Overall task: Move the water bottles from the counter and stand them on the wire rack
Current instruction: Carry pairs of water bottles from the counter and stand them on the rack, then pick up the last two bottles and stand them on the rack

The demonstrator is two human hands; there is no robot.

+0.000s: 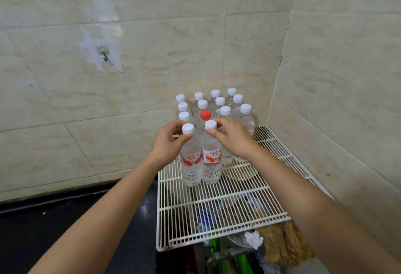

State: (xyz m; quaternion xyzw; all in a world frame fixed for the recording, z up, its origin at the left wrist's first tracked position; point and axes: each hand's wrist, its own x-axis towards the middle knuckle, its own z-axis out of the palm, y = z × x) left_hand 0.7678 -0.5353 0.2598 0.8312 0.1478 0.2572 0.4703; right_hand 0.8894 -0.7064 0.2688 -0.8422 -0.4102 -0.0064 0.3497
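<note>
Left hand (168, 141) pinches left bottle (191, 163) at its cap, right hand (232, 137) pinches right bottle (211, 163); 娃哈哈 labels, both upright near wire rack (217, 208) left edge

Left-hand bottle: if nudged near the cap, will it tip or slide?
Likely tips: the left-hand bottle is tall and narrow, standing on the thin-barred wire rack. It looks full, so probably heavy enough to resist light nudges. The left hand pinches just under the cap, where a push has most leverage.
</note>
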